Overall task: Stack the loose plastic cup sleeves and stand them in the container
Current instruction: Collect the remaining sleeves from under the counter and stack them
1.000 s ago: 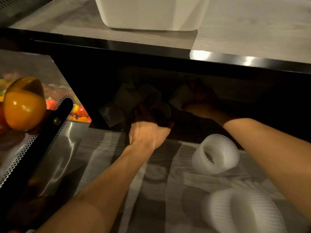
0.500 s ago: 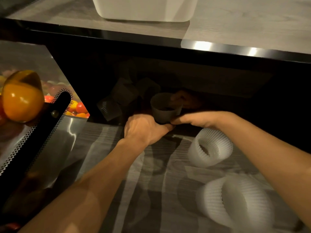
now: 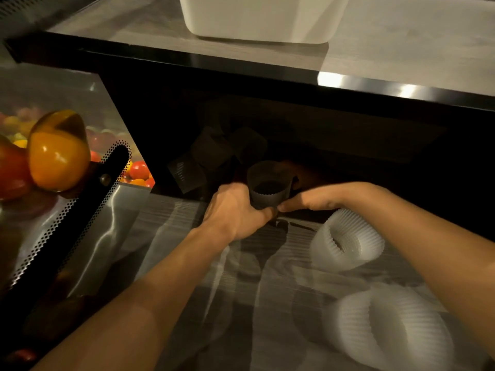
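A ribbed translucent cup sleeve stands upright at the shadowed back edge of the lower shelf. My left hand grips its left side and my right hand holds its right side, thumbs meeting at its front base. Several more sleeves lie in the dark behind it, hard to make out. One loose sleeve lies on its side to the right, and another sleeve lies near the front right. A white container stands on the upper counter.
A metal fruit bowl with a perforated black rim stands at the left, holding an orange pepper and small tomatoes. The black counter edge overhangs the dark recess. A thin plastic sheet covers the lower surface.
A second ago both hands were deep in the dark recess. They have drawn back toward me with one sleeve between them and now hold it upright at the shelf's back edge.
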A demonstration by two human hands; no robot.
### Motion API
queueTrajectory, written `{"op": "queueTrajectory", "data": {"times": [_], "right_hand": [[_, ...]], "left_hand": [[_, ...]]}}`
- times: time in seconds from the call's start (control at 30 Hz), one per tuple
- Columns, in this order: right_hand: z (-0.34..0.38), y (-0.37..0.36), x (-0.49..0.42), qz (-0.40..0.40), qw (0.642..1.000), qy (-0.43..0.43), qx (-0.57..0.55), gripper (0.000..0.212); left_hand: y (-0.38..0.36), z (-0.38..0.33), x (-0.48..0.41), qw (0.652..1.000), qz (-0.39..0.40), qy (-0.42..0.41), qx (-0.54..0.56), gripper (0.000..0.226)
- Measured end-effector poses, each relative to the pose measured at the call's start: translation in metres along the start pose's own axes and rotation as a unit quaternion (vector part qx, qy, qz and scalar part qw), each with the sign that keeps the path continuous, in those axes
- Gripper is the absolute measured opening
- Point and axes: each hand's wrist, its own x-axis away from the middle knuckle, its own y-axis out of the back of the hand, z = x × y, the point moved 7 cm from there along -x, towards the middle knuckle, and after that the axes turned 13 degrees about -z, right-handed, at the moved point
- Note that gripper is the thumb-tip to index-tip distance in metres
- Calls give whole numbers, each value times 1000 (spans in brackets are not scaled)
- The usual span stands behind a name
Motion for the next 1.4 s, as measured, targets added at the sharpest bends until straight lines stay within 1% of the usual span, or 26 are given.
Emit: {"op": "queueTrajectory", "data": {"times": [0.1, 0.2, 0.27, 0.3, 0.33, 0.37, 0.47, 0.57, 0.63, 0.67, 0.7, 0.73, 0.8, 0.87, 0.9, 0.97, 1.0, 1.07, 1.13, 1.17, 1.23, 1.33, 1.4], "right_hand": [[3, 0, -2, -9, 1000, 5, 4, 57], [3, -9, -1, 33, 998, -13, 51, 57], [-1, -10, 1, 59, 993, -45, 95, 57], [-3, -7, 1, 58, 989, -56, 124, 58], [-1, -3, 2, 45, 986, -62, 150, 59], [3, 4, 0, 12, 986, -54, 158, 64], [27, 28, -8, -133, 981, 23, 140, 84], [51, 31, -20, -202, 967, 85, 129, 84], [73, 24, -25, -229, 957, 121, 130, 82], [84, 19, -26, -234, 953, 137, 134, 82], [94, 12, -30, -234, 949, 152, 145, 82], [101, 6, -34, -230, 947, 162, 155, 82], [111, -2, -43, -225, 944, 163, 177, 86], [125, -6, -46, -238, 932, 169, 214, 89], [128, -6, -47, -244, 927, 166, 232, 87], [133, -6, -47, -249, 929, 164, 220, 77], [133, -6, -50, -251, 931, 163, 211, 75], [132, -4, -53, -272, 916, 179, 237, 77], [131, -5, -55, -271, 903, 202, 267, 82], [127, -5, -56, -258, 906, 199, 270, 84], [118, -5, -53, -230, 920, 187, 257, 88], [105, -7, -45, -181, 949, 157, 204, 96], [104, -4, -38, -167, 957, 151, 182, 95]], "left_hand": [[-1, 3, -1, 1000, 6, 3, 1, 50], [-1, 3, -1, 1000, 9, -2, 12, 48], [1, 3, 2, 1000, 5, -5, 24, 39], [5, 1, 4, 1000, -6, -6, 28, 34], [10, 0, 6, 999, -23, 0, 27, 34], [17, 1, 7, 999, -48, 4, 25, 35], [41, 14, 1, 988, -149, 31, 24, 40], [62, 29, -7, 978, -202, 53, -4, 40], [73, 34, -11, 973, -215, 32, -72, 35], [77, 37, -13, 970, -220, 17, -104, 40], [77, 43, -17, 969, -215, 2, -125, 50], [78, 47, -18, 969, -201, -3, -145, 52], [72, 57, -23, 971, -164, -13, -172, 40], [71, 63, -27, 972, -147, -20, -185, 38], [71, 65, -28, 972, -145, -26, -185, 37], [70, 68, -32, 975, -149, -36, -164, 35], [71, 67, -33, 977, -156, -43, -138, 39], [73, 66, -31, 980, -167, -51, -94, 46], [74, 66, -29, 979, -177, -58, -84, 39], [76, 66, -26, 978, -180, -58, -85, 38], [78, 68, -23, 979, -187, -51, -63, 44], [82, 76, -16, 978, -204, -9, 25, 58], [85, 80, -12, 968, -229, 14, 99, 66]]}}
